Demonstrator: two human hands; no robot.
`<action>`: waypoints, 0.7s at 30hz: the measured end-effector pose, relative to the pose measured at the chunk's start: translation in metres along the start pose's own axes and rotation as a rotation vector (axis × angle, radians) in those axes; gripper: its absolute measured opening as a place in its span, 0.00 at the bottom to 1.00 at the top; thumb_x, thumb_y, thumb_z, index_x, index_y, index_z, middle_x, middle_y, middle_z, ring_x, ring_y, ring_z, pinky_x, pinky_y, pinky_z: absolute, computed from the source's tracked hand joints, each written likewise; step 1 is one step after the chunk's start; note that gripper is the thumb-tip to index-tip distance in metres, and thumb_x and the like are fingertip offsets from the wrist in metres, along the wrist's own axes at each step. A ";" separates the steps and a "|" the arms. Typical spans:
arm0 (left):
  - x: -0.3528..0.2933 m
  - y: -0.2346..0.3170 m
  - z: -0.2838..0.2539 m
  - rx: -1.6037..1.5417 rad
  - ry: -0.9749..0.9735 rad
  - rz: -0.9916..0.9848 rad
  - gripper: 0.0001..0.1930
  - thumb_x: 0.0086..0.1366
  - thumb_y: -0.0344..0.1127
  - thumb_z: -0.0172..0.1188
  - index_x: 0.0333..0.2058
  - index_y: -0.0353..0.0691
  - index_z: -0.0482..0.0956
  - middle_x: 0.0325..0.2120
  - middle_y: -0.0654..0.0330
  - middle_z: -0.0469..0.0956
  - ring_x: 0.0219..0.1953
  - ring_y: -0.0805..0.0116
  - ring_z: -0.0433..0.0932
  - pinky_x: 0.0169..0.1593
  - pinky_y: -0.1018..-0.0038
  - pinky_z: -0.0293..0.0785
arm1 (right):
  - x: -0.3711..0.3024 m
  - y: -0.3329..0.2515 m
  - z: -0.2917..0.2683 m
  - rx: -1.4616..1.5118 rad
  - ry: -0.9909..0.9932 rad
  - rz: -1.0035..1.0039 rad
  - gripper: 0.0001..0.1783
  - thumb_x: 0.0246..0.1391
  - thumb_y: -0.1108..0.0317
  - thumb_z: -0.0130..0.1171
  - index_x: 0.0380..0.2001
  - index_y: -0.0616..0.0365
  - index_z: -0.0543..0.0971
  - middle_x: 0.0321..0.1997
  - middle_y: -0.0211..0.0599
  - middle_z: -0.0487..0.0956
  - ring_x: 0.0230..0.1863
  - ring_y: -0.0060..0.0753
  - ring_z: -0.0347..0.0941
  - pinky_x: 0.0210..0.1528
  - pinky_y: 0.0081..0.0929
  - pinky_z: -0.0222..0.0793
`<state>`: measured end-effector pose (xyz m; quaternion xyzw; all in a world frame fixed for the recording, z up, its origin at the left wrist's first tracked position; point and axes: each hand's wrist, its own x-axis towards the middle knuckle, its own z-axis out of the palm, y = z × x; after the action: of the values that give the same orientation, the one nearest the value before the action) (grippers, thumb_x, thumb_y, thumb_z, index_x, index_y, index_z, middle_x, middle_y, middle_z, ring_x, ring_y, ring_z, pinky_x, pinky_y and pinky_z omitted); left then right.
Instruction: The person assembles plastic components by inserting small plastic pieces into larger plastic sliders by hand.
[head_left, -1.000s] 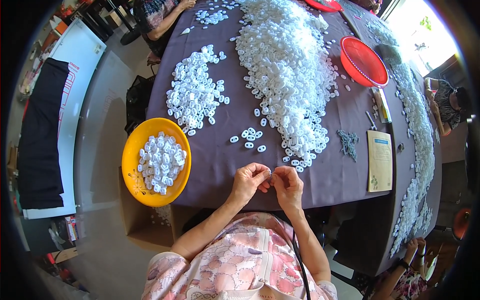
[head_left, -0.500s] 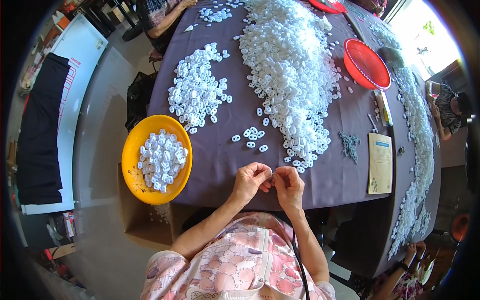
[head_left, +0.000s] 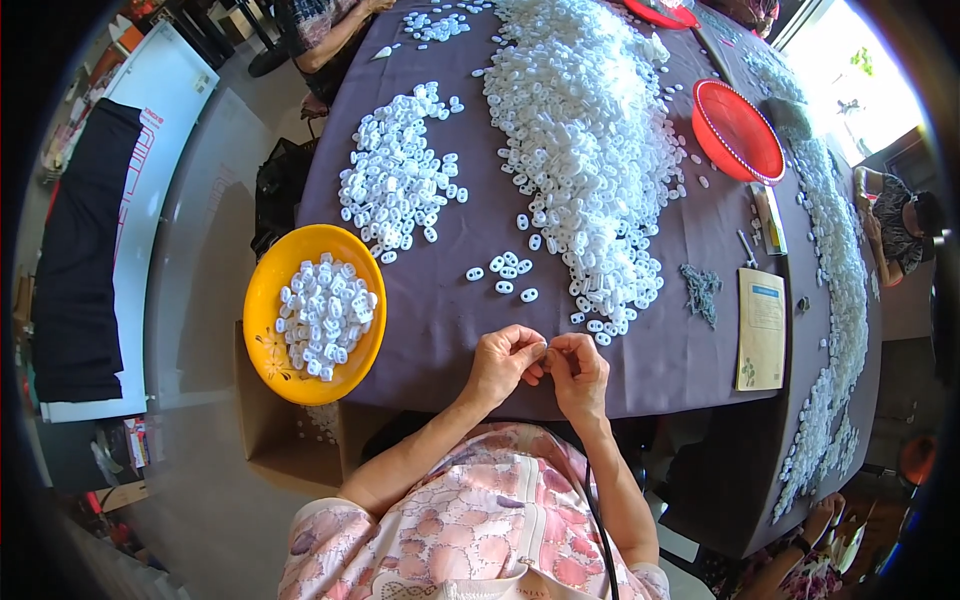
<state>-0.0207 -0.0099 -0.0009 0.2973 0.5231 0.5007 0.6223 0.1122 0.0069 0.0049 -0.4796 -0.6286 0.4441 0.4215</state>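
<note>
My left hand (head_left: 501,366) and my right hand (head_left: 580,374) meet in front of my body at the table's near edge. Both are closed in a pinch, thumbs and fingertips close together. Whatever sits between the fingertips is too small and covered to make out. Just beyond them lie several loose white oval plastic pieces with two holes (head_left: 508,266). A large heap of the same white pieces (head_left: 585,150) stretches from near my right hand toward the far side. To the left is a smaller pile (head_left: 392,175). A yellow bowl (head_left: 262,290) at the table's left corner contains more.
A red basket (head_left: 738,130) stands right of the heap. Grey-green small parts (head_left: 701,292) lie near a tan notebook (head_left: 761,330). On the right, another table carries a long white heap (head_left: 838,270). An open cardboard box (head_left: 285,450) is below the bowl. Other people sit around the tables.
The view has shifted very slightly. My hands stay together in nearly the same place, with only tiny finger movement.
</note>
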 end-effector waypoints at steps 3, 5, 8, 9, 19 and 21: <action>-0.001 -0.002 0.001 0.028 -0.002 -0.013 0.04 0.62 0.28 0.56 0.31 0.34 0.76 0.21 0.63 0.77 0.20 0.78 0.75 0.22 0.82 0.73 | 0.000 0.003 -0.001 0.000 -0.014 0.012 0.06 0.49 0.82 0.55 0.30 0.61 0.72 0.22 0.28 0.75 0.23 0.14 0.70 0.26 0.14 0.67; -0.001 -0.002 0.003 0.083 0.023 0.029 0.04 0.62 0.28 0.56 0.30 0.34 0.76 0.21 0.63 0.77 0.20 0.78 0.75 0.21 0.82 0.73 | 0.000 0.005 0.000 0.010 -0.026 0.033 0.05 0.49 0.82 0.55 0.29 0.61 0.71 0.22 0.27 0.75 0.23 0.13 0.70 0.26 0.14 0.67; -0.002 -0.006 0.005 0.068 0.054 0.053 0.04 0.62 0.28 0.55 0.31 0.33 0.76 0.21 0.62 0.77 0.20 0.78 0.75 0.22 0.82 0.74 | 0.001 0.005 0.001 0.014 -0.025 0.036 0.05 0.49 0.82 0.55 0.29 0.62 0.71 0.23 0.27 0.75 0.23 0.14 0.70 0.26 0.14 0.68; -0.002 -0.005 0.005 0.068 0.053 0.053 0.04 0.62 0.28 0.55 0.31 0.33 0.76 0.21 0.62 0.77 0.20 0.78 0.75 0.22 0.82 0.74 | 0.002 0.004 0.001 0.004 -0.012 0.023 0.06 0.49 0.82 0.55 0.30 0.62 0.72 0.23 0.28 0.75 0.23 0.14 0.70 0.26 0.14 0.68; -0.002 -0.006 0.005 -0.032 0.052 0.027 0.05 0.63 0.29 0.54 0.32 0.33 0.75 0.22 0.62 0.77 0.20 0.77 0.76 0.23 0.81 0.75 | 0.003 0.001 -0.001 -0.044 -0.011 0.031 0.03 0.48 0.80 0.55 0.28 0.62 0.75 0.26 0.36 0.77 0.25 0.27 0.74 0.28 0.20 0.69; -0.001 -0.005 0.005 -0.019 0.051 0.033 0.05 0.63 0.29 0.54 0.31 0.33 0.75 0.22 0.62 0.77 0.20 0.77 0.76 0.23 0.81 0.75 | 0.004 0.004 -0.001 -0.083 -0.006 -0.021 0.04 0.47 0.80 0.55 0.28 0.62 0.75 0.26 0.38 0.76 0.26 0.33 0.74 0.28 0.23 0.69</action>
<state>-0.0144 -0.0114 -0.0040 0.2870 0.5292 0.5232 0.6032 0.1134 0.0115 0.0019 -0.4889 -0.6527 0.4146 0.4038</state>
